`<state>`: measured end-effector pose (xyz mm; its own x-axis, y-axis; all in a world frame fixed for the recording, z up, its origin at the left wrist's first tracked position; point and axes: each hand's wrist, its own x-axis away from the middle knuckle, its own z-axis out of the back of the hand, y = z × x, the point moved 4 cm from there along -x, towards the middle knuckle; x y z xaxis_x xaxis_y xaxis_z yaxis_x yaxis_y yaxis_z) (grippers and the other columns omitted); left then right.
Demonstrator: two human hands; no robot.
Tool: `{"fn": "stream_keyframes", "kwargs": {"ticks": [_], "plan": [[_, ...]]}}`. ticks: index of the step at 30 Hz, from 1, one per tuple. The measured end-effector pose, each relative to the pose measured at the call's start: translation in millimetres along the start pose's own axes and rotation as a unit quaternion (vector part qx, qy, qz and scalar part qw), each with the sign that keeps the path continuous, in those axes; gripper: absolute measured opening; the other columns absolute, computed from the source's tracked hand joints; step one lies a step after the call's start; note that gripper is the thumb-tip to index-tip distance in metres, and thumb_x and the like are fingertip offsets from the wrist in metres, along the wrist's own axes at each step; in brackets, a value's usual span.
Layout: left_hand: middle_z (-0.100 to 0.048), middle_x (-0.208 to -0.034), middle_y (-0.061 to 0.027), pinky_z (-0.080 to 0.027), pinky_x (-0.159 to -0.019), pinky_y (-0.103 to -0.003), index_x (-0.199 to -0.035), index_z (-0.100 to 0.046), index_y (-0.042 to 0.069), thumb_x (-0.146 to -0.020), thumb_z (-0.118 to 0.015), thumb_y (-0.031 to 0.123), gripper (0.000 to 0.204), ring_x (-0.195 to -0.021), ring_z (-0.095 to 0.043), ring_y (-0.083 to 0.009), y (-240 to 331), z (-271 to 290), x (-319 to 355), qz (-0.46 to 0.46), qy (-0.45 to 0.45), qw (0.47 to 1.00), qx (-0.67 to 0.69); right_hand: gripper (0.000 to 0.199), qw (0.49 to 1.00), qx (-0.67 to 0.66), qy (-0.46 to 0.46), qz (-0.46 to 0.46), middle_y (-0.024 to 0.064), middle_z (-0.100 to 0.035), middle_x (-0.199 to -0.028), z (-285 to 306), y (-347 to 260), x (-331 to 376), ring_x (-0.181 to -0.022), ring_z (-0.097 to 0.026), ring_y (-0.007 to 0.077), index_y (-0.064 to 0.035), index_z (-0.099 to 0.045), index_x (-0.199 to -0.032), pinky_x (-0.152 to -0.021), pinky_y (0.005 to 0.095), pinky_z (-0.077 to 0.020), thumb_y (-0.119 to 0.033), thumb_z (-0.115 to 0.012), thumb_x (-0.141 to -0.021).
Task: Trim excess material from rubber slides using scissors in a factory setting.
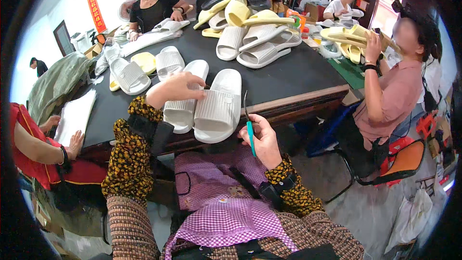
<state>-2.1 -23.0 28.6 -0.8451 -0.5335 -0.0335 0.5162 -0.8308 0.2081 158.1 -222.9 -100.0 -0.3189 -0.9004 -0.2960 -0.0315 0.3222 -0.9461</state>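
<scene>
A pair of white slide slippers with ribbed straps lies at the table's near edge. My left hand (pixel 175 90) reaches over the left slipper (pixel 179 113) and grips the strap edge of the right slipper (pixel 211 110) with thumb and fingers. Just right of that pair, my right hand (pixel 263 144) is closed round a teal-handled tool (pixel 250 135) with a thin, curved metal tip pointing up. The tip stands apart from the slipper. Farther left on the table lie more pale slippers (pixel 130 76), one yellow slipper (pixel 145 61) among them.
A heap of yellow, white and black slippers (pixel 240 24) sits on the dark table (pixel 288 74). Co-workers stand or sit around it; one at right holds yellow slippers (pixel 344 33). At left, another person's hands rest on a white sheet (pixel 77 115). An orange chair (pixel 404 161) stands right.
</scene>
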Motion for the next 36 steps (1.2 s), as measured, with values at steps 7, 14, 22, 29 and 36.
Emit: {"fn": "stream_keyframes", "kwargs": {"ticks": [7, 14, 22, 29, 36], "plan": [[-0.068, -0.092, -0.0188, -0.05, -0.078, -0.04, -0.1, -0.069, 0.002, -0.078, -0.067, 0.037, 0.042, -0.084, -0.065, -0.0314, 27.6, -6.3, 0.2, -0.032, -0.081, 0.994, 0.061, 0.045, 0.999, -0.029, 0.014, 0.016, 0.0061, -0.061, -0.085, 5.2, 0.6, 4.0, -0.074, -0.057, 0.0098, 0.0007, -0.044, -0.127, -0.064, 0.0236, -0.0482, -0.005, -0.063, -0.087], [-0.061, -0.074, -0.0237, -0.048, -0.067, -0.041, -0.086, -0.064, -0.004, -0.083, -0.062, 0.03, 0.034, -0.072, -0.063, -0.0328, 29.0, -6.6, 36.5, 0.114, 0.138, 0.98, 0.092, 0.044, 0.999, -0.011, 0.007, 0.033, 0.0088, -0.061, -0.089, 9.0, -4.1, 11.1, -0.083, -0.062, 0.014, 0.0016, -0.04, -0.127, -0.07, 0.026, -0.0519, -0.005, -0.062, -0.089], [-0.064, -0.103, -0.0108, -0.048, -0.079, -0.027, -0.118, -0.051, -0.006, -0.092, -0.054, 0.007, 0.03, -0.089, -0.062, -0.0153, 30.9, -24.5, 97.2, 0.074, 0.289, 0.768, 0.567, 0.055, 0.996, -0.062, -0.04, 0.045, 0.0097, -0.059, -0.096, -8.9, -30.3, 35.0, -0.093, -0.061, 0.0163, -0.0004, -0.039, -0.13, -0.084, 0.0289, -0.048, 0.006, -0.064, -0.082], [-0.062, -0.103, -0.0099, -0.049, -0.069, -0.028, -0.133, -0.038, -0.002, -0.091, -0.05, 0.001, 0.044, -0.08, -0.061, -0.0138, 95.0, -39.4, 123.9, 0.038, 0.398, 0.625, 0.671, 0.06, 0.988, 0.106, -0.054, 0.095, 0.0083, -0.057, -0.105, -7.1, -47.9, 46.9, -0.097, -0.058, 0.0132, 0.001, -0.04, -0.131, -0.084, 0.0269, -0.0479, 0.002, -0.07, -0.079], [-0.061, -0.102, -0.0128, -0.049, -0.061, -0.028, -0.136, -0.031, -0.002, -0.092, -0.049, 0.003, 0.048, -0.072, -0.059, -0.0142, 109.9, -45.2, 137.8, 0.03, 0.453, 0.648, 0.612, 0.056, 0.972, 0.204, -0.018, 0.111, 0.0136, -0.062, -0.102, -4.5, -47.2, 49.0, -0.086, -0.062, 0.0205, -0.0009, -0.049, -0.125, -0.075, 0.0314, -0.0506, -0.014, -0.076, -0.077]]}}
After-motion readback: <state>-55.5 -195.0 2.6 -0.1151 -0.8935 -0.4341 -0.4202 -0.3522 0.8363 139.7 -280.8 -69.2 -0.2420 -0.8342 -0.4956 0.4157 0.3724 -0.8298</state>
